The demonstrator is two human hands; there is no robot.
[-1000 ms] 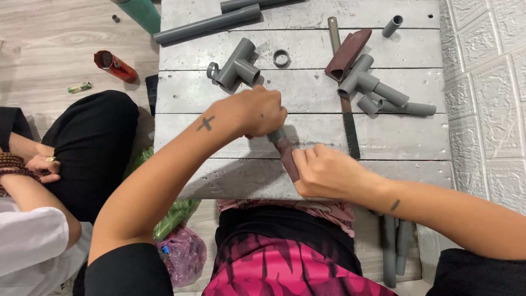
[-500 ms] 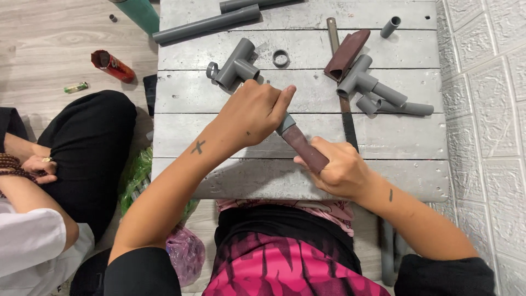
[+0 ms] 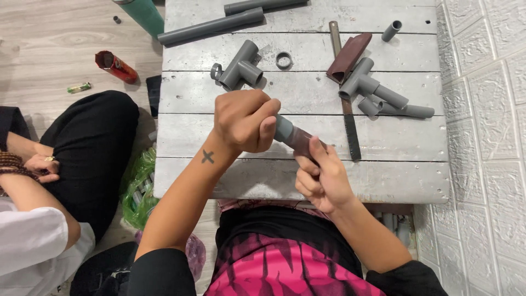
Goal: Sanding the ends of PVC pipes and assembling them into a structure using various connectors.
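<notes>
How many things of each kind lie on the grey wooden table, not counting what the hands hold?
Long grey pipes: 2
Grey tee fittings: 2
Grey elbow piece with pipe: 1
Short grey pipe piece: 1
Grey rings: 2
Saw blade: 1
Brown sandpaper sheet: 1
Total: 10

grey pipe (image 3: 283, 129) wrapped in reddish-brown sandpaper (image 3: 301, 143). whitewashed plank table (image 3: 307, 181). grey tee fittings (image 3: 239, 67). red can (image 3: 113, 66). green bag (image 3: 137, 189). pink-and-black patterned shirt (image 3: 274, 268). white embossed wall (image 3: 487, 137).
</notes>
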